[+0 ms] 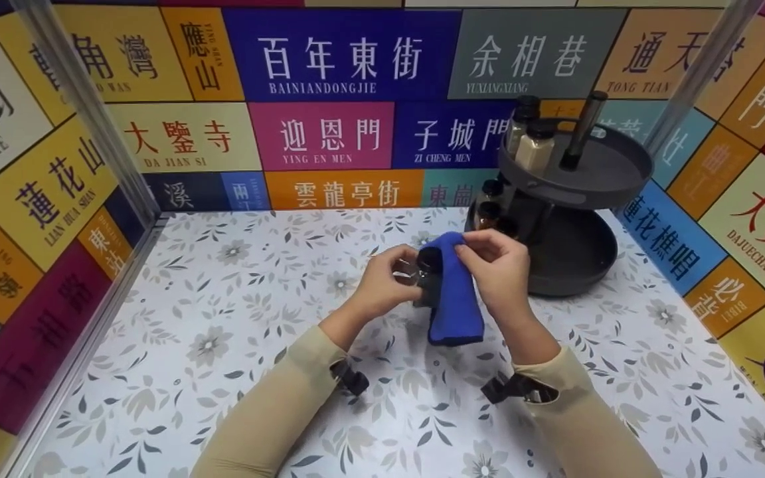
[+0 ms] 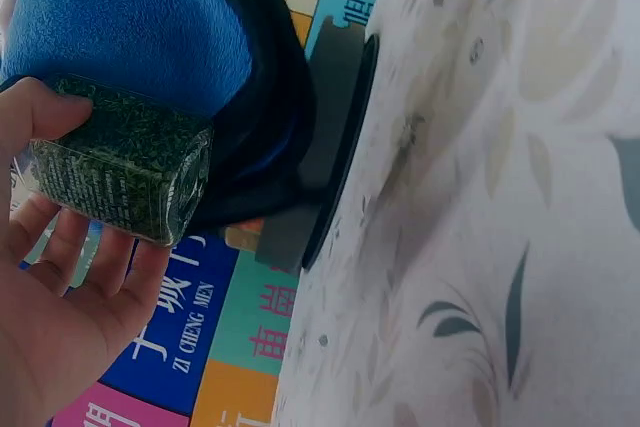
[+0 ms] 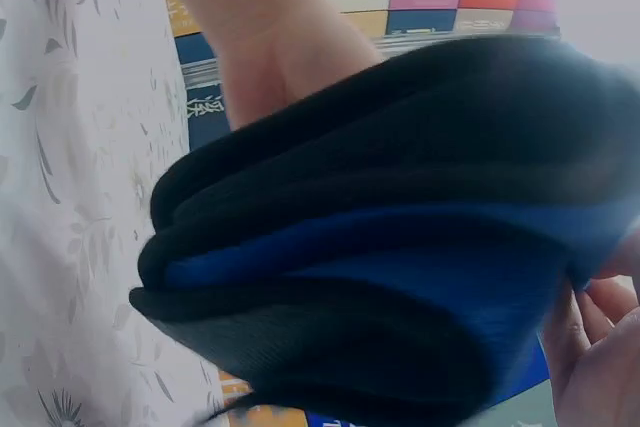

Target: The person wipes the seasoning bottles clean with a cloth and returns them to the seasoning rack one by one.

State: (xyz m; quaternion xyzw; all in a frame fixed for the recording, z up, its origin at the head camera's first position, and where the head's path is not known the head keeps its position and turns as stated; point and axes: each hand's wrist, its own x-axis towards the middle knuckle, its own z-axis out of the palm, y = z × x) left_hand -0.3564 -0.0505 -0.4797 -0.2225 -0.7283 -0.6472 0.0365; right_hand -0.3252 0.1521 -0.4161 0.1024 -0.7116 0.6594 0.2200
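Note:
A small clear jar of dried green herbs (image 2: pixel 125 157) with a black lid (image 1: pixel 429 257) is gripped by my left hand (image 1: pixel 388 275), thumb on one side and fingers on the other. My right hand (image 1: pixel 499 269) pinches the top of a folded blue cloth (image 1: pixel 455 292) with dark edging. The cloth hangs down just right of the jar, against or very near it. In the left wrist view the cloth lies behind the jar. From the right wrist view the folded cloth (image 3: pixel 400 217) covers the jar and part of the left hand.
Behind my right hand stands a dark two-tier round rack (image 1: pixel 575 265). Black-capped jars (image 1: pixel 534 147) stand on its upper tier, and more jars (image 1: pixel 489 206) on the lower one. A floral tablecloth (image 1: pixel 223 299) covers the table. Panels with printed characters (image 1: pixel 342 53) enclose the sides and back.

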